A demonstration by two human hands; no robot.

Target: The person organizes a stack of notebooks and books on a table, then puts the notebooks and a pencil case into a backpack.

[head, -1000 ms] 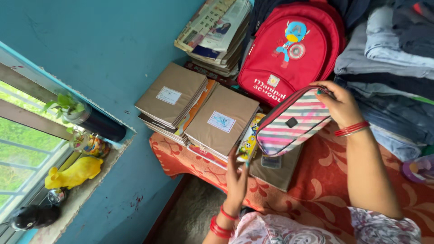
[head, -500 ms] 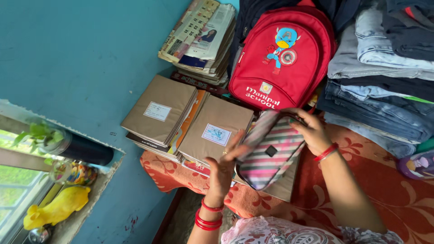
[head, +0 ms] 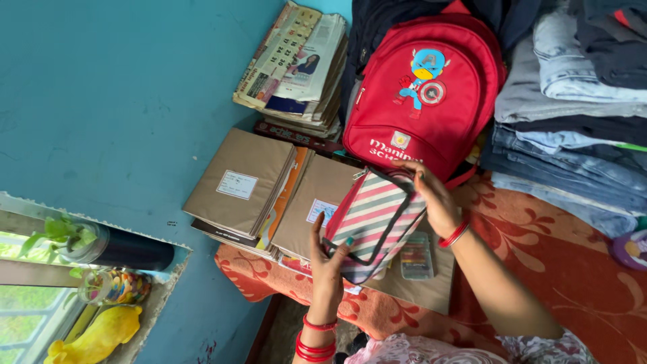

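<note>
While both hands grasp the striped pouch [head: 375, 226], its long axis slants from the left hand [head: 328, 259] up to the right hand [head: 431, 199] by the red backpack [head: 423, 81].

Both hands hold a striped pouch [head: 374, 226] over 2 stacks of brown books [head: 269, 195]: left hand [head: 328, 259] at its lower edge, right hand [head: 431, 199] at its top. A red backpack [head: 421, 87] stands just behind, newspapers [head: 296, 64] beside it.
</note>
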